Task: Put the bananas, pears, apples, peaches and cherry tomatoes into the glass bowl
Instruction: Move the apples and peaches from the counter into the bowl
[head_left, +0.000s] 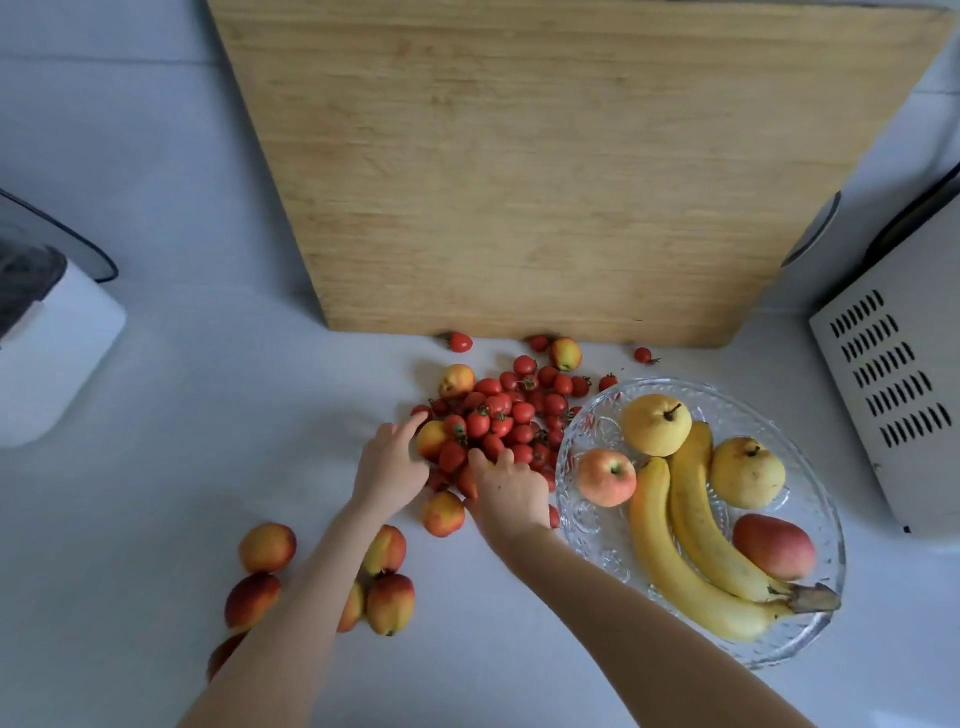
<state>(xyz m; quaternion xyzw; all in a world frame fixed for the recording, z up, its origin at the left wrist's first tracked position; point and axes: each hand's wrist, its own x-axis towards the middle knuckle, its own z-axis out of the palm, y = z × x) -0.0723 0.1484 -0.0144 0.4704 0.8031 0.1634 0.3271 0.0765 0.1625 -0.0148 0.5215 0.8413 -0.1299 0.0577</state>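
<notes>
The glass bowl (592, 525) at the right holds two bananas (691, 525), two yellow pears (655, 425), an apple (607, 477) and a second red apple (774, 546). A heap of cherry tomatoes (511, 410) lies on the counter left of the bowl. Both hands rest at the heap's near edge: my left hand (390, 461) has fingers spread against a peach (431, 439), and my right hand (511, 491) curls over tomatoes, its palm hidden. Several peaches (267, 546) lie near my left forearm, one peach (442, 513) sits between the hands.
A large wooden cutting board (545, 171) leans at the back, with stray tomatoes (460, 342) and a peach (565, 353) along its lower edge. A white appliance (52, 343) stands at the left. A white vented appliance (893, 384) stands close to the bowl's right.
</notes>
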